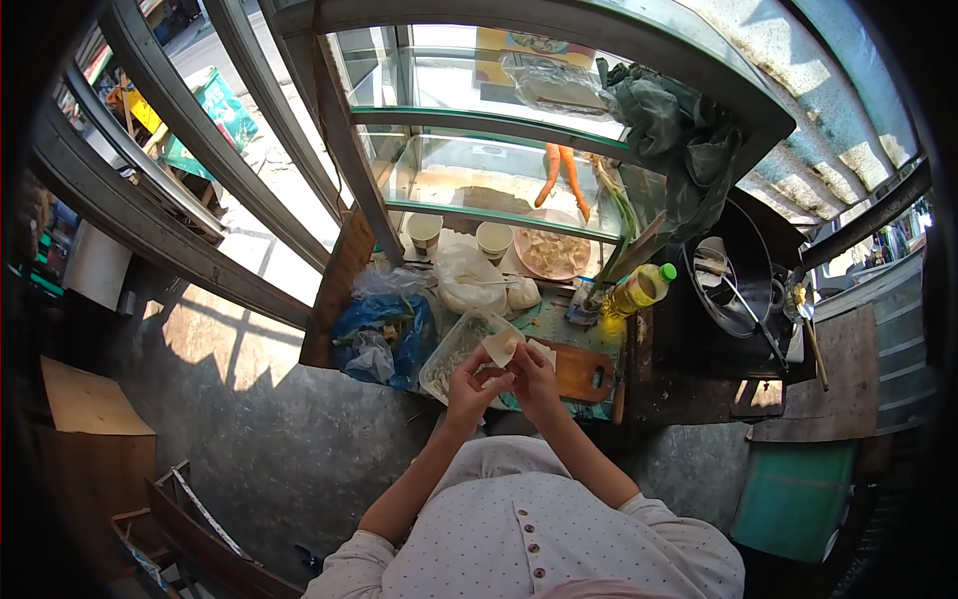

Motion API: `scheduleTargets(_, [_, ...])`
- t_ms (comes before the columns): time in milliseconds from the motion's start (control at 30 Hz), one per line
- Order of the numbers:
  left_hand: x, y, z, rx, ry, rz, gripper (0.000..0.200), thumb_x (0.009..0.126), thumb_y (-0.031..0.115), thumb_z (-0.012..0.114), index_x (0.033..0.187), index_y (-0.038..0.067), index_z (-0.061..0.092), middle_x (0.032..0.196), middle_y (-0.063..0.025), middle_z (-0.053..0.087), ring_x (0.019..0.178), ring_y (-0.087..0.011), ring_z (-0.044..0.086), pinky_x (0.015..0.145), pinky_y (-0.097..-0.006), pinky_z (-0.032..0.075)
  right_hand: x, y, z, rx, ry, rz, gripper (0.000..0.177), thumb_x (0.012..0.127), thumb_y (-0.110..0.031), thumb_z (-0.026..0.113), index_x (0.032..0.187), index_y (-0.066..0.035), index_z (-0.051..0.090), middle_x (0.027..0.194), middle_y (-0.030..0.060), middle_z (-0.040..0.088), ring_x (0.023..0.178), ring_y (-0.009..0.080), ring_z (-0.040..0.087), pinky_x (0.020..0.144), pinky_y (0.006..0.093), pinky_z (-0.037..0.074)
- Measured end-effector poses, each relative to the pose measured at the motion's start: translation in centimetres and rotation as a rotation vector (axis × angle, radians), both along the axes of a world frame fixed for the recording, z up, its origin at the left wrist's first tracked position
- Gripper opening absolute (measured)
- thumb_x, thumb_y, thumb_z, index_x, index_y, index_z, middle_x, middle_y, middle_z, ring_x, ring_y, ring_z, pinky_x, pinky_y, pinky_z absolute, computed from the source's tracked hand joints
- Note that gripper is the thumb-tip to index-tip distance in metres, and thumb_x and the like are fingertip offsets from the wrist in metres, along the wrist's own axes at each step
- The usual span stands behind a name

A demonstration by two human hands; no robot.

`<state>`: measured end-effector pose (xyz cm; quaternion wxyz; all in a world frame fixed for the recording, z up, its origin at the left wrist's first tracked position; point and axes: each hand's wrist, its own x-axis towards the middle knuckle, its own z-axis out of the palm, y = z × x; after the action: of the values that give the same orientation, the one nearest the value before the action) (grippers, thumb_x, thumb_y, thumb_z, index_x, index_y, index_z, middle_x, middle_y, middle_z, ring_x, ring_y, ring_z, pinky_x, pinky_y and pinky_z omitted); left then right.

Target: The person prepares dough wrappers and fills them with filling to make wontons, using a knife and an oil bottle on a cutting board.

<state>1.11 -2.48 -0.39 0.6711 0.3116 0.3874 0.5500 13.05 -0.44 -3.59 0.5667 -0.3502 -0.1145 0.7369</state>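
Note:
A pale, thin dumpling wrapper (502,345) is held up between my two hands, above the edge of a clear plastic container (436,376) with a pale, shredded-looking filling. My left hand (473,391) grips the wrapper's left side with its fingers closed. On the other side my right hand (533,379) pinches it; its fingertips are partly hidden. Behind my right hand lies a wooden cutting board (571,371), with more pale wrappers (542,351) at its left end. A pink plate (552,252) farther back bears several pale folded pieces.
Two paper cups (493,240), a white plastic bag (467,278) and a blue plastic bag (384,334) crowd the table's left half. A green-capped oil bottle (639,290) stands right, near a black wok (733,290). Carrots (561,180) lie in the glass case behind.

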Motion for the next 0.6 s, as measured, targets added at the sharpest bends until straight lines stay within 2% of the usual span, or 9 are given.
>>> scheduleTargets(67, [0.5,0.2,-0.6,-0.009,0.010,0.041,0.042,0.081,0.006,0.062,0.121,-0.001,0.048,0.097,-0.0052,0.059,0.081,-0.0102,0.059,0.071,-0.0257,0.053,-0.6,-0.1,0.3,-0.008,-0.055,-0.033,0.014,0.087,-0.017,0.057,0.096,-0.006,0.061,0.077,0.0021,0.062,0.062,0.0085,0.057,0.052,0.0216,0.046])
scheduleTargets(233, [1.1,0.4,-0.8,0.007,0.095,0.195,0.025,0.086,0.006,0.057,0.109,-0.002,0.058,0.089,-0.0052,0.061,0.073,-0.0090,0.058,0.069,-0.0247,0.053,-0.8,-0.4,0.3,0.112,-0.281,-0.087,0.012,0.086,-0.015,0.059,0.092,-0.005,0.062,0.070,-0.0003,0.059,0.057,0.0055,0.052,0.053,0.0196,0.045])
scheduleTargets(333, [1.1,0.4,-1.1,0.109,0.171,0.216,0.025,0.085,0.003,0.057,0.110,-0.002,0.058,0.091,-0.0063,0.061,0.077,-0.0107,0.061,0.066,-0.0224,0.052,-1.0,-0.5,1.5,0.144,-0.363,-0.124,0.011,0.086,-0.014,0.060,0.090,-0.004,0.062,0.068,-0.0013,0.058,0.057,0.0040,0.051,0.053,0.0189,0.044])
scheduleTargets(433, [1.1,0.4,-0.8,0.213,0.339,0.238,0.025,0.084,0.000,0.057,0.109,0.000,0.060,0.088,-0.0071,0.062,0.075,-0.0104,0.061,0.064,-0.0215,0.051,-0.9,-0.5,1.8,0.175,-0.359,-0.135,0.011,0.085,-0.013,0.061,0.091,-0.003,0.062,0.068,-0.0015,0.058,0.057,0.0037,0.050,0.054,0.0184,0.043])
scheduleTargets(600, [0.1,0.6,0.6,0.247,0.435,0.163,0.025,0.083,-0.004,0.055,0.107,-0.002,0.060,0.087,-0.0092,0.062,0.074,-0.0128,0.062,0.064,-0.0216,0.050,-0.5,-0.6,2.9,0.248,-0.400,-0.121,0.012,0.082,-0.009,0.063,0.092,-0.002,0.063,0.075,0.0007,0.060,0.063,0.0048,0.053,0.058,0.0187,0.043])
